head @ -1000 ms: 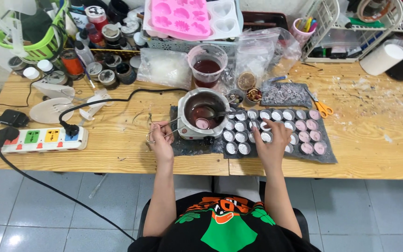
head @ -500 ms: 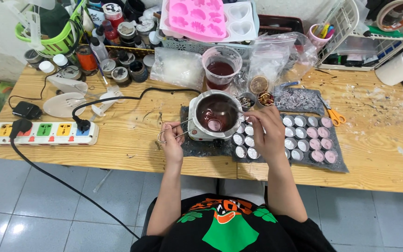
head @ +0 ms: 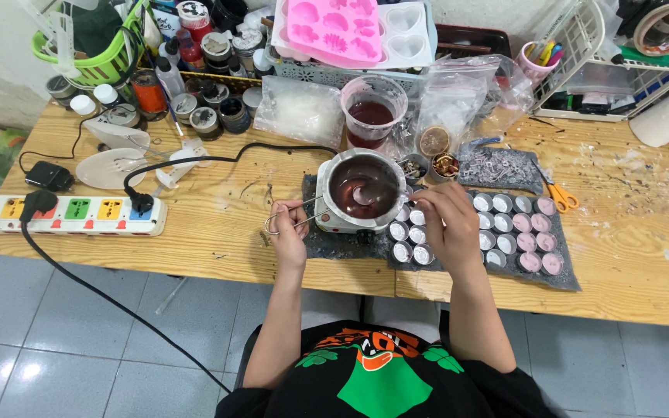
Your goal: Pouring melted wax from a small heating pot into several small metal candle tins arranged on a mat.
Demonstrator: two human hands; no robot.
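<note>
My left hand [head: 288,232] grips the thin wire handle [head: 292,217] of a small metal melting pot [head: 363,190] that holds dark reddish liquid. The pot stands on a grey mat [head: 567,275] on the wooden table. My right hand [head: 451,220] hovers just right of the pot, fingers curled at its rim; I cannot tell if it holds anything. Under that hand lie rows of small round metal cups [head: 516,224], some white inside, some filled pink.
A multicoloured power strip [head: 71,214] with a black cable lies at the left. Behind the pot stand a plastic cup of red liquid [head: 373,116], a pink silicone mould [head: 334,31], jars, bags and orange scissors [head: 559,193]. A white wire basket [head: 629,62] is at the back right.
The camera has come closer and shifted. My right hand moved from the cups up to the pot's right rim. My left hand stays on the wire handle.
</note>
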